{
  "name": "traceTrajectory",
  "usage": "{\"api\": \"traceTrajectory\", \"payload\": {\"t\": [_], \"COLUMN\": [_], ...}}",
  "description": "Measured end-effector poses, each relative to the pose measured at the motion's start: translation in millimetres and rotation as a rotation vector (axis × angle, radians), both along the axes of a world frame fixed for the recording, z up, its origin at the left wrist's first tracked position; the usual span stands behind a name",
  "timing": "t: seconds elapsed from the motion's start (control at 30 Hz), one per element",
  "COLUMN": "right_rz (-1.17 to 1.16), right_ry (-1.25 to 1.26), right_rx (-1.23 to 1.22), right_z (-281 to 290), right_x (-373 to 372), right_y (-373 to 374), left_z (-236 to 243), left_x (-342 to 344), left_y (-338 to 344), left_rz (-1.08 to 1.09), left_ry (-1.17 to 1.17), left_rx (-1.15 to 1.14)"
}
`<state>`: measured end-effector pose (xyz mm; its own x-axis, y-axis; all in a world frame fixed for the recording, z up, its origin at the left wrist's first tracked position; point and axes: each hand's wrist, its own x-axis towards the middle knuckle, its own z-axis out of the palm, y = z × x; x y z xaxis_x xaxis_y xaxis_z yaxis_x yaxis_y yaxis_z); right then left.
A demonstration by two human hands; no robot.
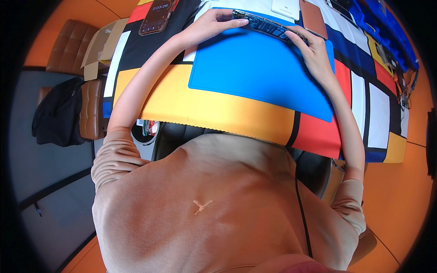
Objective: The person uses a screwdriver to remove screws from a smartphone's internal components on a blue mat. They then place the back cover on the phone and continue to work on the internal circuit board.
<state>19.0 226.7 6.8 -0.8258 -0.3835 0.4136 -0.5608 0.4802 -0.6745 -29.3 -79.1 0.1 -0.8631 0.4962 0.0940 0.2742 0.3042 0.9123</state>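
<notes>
**Electronic device (pixel 272 31) held at both ends**

Left grip (pixel 207 27) and right grip (pixel 314 49) clasp opposite ends; the device is tilted over the far part of the blue mat (pixel 255 68) on the cloth-covered table (pixel 205 93). Probably light, stiff, fragile; best held by edges, off exposed circuitry (pixel 258 26).

Colour-block tablecloth (pixel 227 110) in yellow, red, white, blue + black, w/ a wavy near edge. Toward its far L, dark phone (pixel 158 17), lying face up, screen lit. Farther L, open cardboard box (pixel 93 48) beside brown tufted seat (pixel 66 45); black garment (pixel 59 111) against another seat (pixel 92 111). Far R — bright-blue material (pixel 387 27), tangled cables (pixel 405 93) nr it, orange floor (pixel 391 195) alongside.
</notes>
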Motion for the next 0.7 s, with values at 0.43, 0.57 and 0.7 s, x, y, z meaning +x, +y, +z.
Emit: {"api": "traceTrajectory", "payload": {"t": [0.43, 0.57, 0.7], "right_rz": [-0.072, -0.043, 0.062], "right_ry": [-0.175, -0.49, -0.614], "right_rx": [-0.415, -0.554, -0.614], "right_z": [-2.3, 3.6, 8.5], "right_x": [-6.5, 3.1, 11.8], "right_y": [5.4, 2.7, -2.5], "left_z": [0.4, 2.3, 5.2], "left_x": [-12.9, -6.0, 4.2], "left_y": [-9.0, -6.9, -2.3], "left_rz": [0.02, -0.175, -0.077], "left_ry": [-0.186, -0.131, 0.001], "left_rx": [0.353, 0.235, 0.062]}}
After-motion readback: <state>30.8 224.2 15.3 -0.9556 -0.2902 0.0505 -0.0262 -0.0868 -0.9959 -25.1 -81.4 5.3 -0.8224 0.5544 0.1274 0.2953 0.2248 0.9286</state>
